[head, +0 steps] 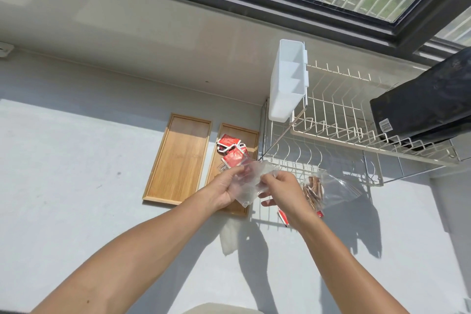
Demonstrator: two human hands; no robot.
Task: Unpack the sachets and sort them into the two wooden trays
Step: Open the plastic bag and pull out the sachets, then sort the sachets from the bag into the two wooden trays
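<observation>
Two wooden trays lie side by side on the white counter. The left tray (pixel 178 158) holds nothing. The right tray (pixel 251 136) carries several red sachets (pixel 230 149) at its far end. Above the right tray's near end, my left hand (pixel 224 190) and my right hand (pixel 283 190) both grip a clear plastic bag (pixel 251 178) that looks crumpled and nearly empty. A second clear bag (pixel 328 190) with brown sachets lies on the counter to the right of my right hand. A red sachet (pixel 283 218) peeks out under my right wrist.
A white wire dish rack (pixel 331 130) with a white plastic caddy (pixel 288 84) stands right of the trays. A black bag (pixel 428 99) rests on the rack. A dark-framed window (pixel 254 2) runs along the back. A white cloth (pixel 229 239) lies on the counter below the trays.
</observation>
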